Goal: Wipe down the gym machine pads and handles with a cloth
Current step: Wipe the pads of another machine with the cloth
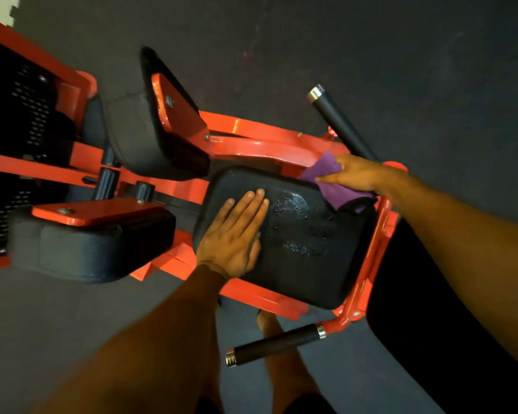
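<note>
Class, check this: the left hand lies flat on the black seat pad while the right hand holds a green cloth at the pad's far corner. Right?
Not quite: the cloth is purple, not green, as the head view shows. The left hand does lie flat on the seat pad, and the right hand holds the cloth at its far corner.

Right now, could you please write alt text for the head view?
A person's right hand presses a purple cloth onto the far corner of a wet black seat pad, while the left hand rests flat on the pad. The pad sits on an orange machine frame with two black handles.
</note>
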The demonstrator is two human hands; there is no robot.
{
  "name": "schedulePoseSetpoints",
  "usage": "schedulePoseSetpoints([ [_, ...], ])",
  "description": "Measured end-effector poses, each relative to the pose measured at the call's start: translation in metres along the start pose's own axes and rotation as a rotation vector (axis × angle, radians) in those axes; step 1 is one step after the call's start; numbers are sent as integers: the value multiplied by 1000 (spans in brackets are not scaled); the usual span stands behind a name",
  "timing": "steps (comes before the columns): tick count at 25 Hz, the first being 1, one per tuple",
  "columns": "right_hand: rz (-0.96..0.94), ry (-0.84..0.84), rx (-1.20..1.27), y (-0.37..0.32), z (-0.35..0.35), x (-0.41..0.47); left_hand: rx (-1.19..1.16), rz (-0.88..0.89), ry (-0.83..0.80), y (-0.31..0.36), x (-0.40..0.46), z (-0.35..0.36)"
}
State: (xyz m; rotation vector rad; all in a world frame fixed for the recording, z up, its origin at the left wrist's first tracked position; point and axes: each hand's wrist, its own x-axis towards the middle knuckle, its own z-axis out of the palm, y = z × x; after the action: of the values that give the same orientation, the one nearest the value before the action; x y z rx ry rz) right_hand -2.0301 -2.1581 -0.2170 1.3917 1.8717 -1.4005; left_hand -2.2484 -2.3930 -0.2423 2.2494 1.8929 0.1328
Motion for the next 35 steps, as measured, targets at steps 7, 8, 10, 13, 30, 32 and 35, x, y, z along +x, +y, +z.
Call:
schedulePoseSetpoints([
  [7, -192, 58, 13, -84, 33, 49, 14, 12, 47, 0, -1, 6],
  [8, -261, 41, 26, -109, 43, 63, 11, 16, 57, -1, -2, 5],
  [10, -346, 29, 18, -145, 56, 80, 15, 28, 64, -1, -3, 4],
  [13, -402, 62, 56, -142, 54, 72, 30, 33, 56, 0, -1, 3],
  [30, -224, 598, 79, -32, 65, -71, -41, -21, -165, 2, 3, -34],
  [32, -232, 635, 119, -37, 79, -108, -116, 40, -253, 0, -3, -73],
  [35, -214, 552, 178, -50, 112, -159, -64, 132, -17, -18, -38, -163],
])
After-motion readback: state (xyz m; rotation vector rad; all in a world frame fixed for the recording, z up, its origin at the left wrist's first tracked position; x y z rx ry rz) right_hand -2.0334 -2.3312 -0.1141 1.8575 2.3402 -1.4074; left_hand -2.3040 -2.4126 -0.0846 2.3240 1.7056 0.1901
